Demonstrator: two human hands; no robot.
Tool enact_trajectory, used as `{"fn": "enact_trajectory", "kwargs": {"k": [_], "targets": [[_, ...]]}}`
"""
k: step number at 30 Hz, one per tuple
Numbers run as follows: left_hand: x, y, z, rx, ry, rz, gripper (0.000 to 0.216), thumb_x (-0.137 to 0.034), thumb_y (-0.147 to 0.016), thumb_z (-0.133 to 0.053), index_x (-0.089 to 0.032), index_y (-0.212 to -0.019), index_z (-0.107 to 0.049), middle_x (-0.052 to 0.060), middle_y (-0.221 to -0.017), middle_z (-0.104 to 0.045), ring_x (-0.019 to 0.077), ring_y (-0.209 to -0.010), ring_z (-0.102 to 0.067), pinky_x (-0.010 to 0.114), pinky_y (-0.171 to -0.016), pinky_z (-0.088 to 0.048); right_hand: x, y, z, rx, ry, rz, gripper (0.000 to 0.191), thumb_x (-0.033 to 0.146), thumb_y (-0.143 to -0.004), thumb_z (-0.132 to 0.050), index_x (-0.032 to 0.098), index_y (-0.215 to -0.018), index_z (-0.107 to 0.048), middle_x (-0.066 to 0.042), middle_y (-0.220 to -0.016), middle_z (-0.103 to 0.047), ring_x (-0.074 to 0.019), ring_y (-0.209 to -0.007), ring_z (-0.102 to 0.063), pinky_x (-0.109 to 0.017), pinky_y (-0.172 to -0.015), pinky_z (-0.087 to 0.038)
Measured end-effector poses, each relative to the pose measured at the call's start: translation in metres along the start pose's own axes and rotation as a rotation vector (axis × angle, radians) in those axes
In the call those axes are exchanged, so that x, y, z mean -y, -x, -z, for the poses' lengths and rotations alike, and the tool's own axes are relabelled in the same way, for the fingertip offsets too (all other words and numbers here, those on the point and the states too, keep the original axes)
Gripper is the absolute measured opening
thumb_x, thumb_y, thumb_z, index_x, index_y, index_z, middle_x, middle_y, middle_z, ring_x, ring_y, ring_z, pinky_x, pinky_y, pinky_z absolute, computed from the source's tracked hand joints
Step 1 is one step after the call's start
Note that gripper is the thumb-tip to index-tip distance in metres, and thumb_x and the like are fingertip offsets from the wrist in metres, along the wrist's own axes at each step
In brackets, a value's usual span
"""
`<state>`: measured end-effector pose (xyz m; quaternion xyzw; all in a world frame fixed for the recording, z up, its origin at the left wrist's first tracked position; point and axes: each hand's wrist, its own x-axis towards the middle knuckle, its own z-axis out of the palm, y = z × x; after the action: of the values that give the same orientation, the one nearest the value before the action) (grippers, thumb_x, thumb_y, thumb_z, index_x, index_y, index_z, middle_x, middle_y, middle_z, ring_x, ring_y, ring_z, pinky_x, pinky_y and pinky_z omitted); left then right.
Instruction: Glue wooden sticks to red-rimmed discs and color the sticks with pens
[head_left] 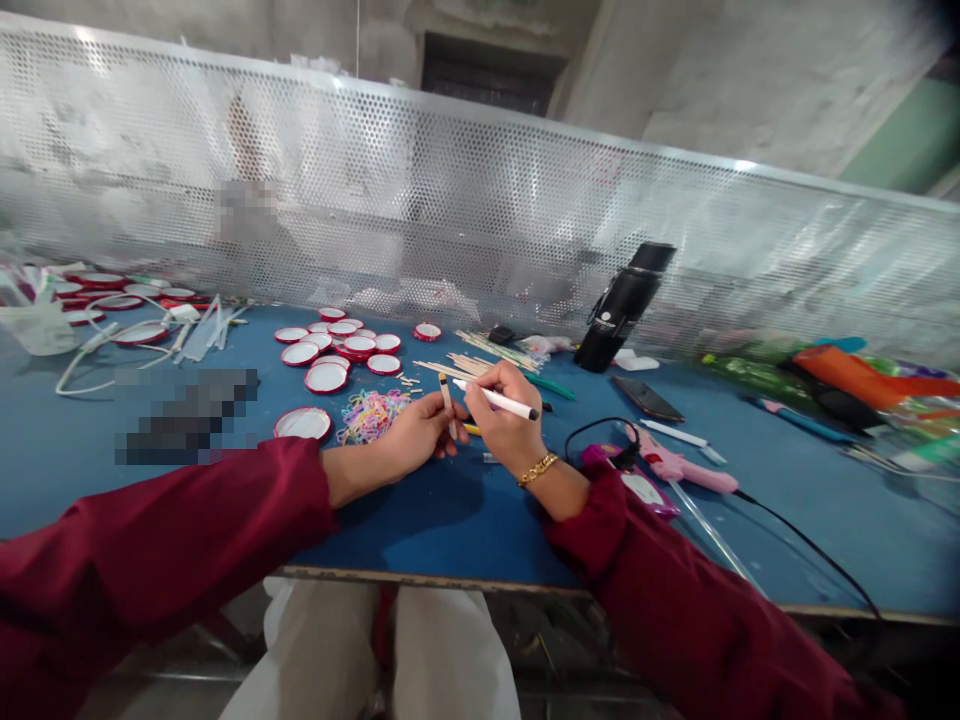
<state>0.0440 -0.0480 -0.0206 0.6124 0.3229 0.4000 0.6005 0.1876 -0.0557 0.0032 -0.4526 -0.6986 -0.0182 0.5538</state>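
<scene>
Between the thumb and fingers of my left hand (416, 435) is a short wooden stick (446, 395), held upright, with a dark band and a yellowish end at its top. My right hand (514, 425) grips a white marker (499, 400) with a black end; its other tip points at the top of the stick. A pile of colourful small rubber bands (371, 415) lies just left of my left hand. Beyond both hands are loose wooden sticks (457, 370) and some short cut pieces. Part of a yellow item (472, 430) shows between my hands, its kind hidden.
Red-rimmed jar lids (326, 377) are spread at the left. A black bottle (622, 310) stands by the perforated metal screen (465, 200). At right lie a pink glue gun (690, 470) with a trailing cord, a clear glue stick (716, 535) and an orange item (847, 375).
</scene>
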Motion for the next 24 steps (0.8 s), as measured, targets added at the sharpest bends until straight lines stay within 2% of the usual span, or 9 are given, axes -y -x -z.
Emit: {"fn": "enact_trajectory", "kwargs": {"k": [4,11,24], "targets": [[-0.0018,0.0005,-0.0003,-0.014,-0.013,-0.014,0.011,-0.022,-0.092,-0.042,-0.016,-0.087,-0.05,-0.001,-0.064,-0.059,0.0063,-0.043,-0.048,0.017,-0.042,-0.035,0.0002,0.0003,0.0006,0.0,0.009,0.0,0.013,0.024,-0.08,-0.059,0.022,-0.069,-0.052,0.001,-0.067,-0.057,-0.0152,-0.065,-0.054,-0.029,-0.06,-0.042],[0.0007,-0.0005,0.0004,0.004,-0.018,-0.032,0.018,-0.033,-0.092,-0.046,-0.016,-0.087,-0.051,-0.001,-0.067,-0.059,0.0072,-0.046,-0.051,0.018,-0.043,-0.038,0.0031,0.0012,0.0019,0.009,-0.007,0.016,0.012,0.024,-0.081,-0.059,0.021,-0.071,-0.053,0.002,-0.066,-0.056,-0.0142,-0.064,-0.054,-0.029,-0.062,-0.042],[0.0063,-0.0032,0.0019,0.002,-0.025,-0.063,0.016,-0.028,-0.094,-0.041,-0.016,-0.088,-0.05,-0.001,-0.069,-0.058,0.0062,-0.047,-0.05,0.017,-0.043,-0.037,0.0019,0.0017,0.0017,0.03,-0.005,0.035,0.013,0.023,-0.082,-0.059,0.021,-0.071,-0.052,0.002,-0.066,-0.057,-0.0136,-0.062,-0.053,-0.029,-0.061,-0.042]]}}
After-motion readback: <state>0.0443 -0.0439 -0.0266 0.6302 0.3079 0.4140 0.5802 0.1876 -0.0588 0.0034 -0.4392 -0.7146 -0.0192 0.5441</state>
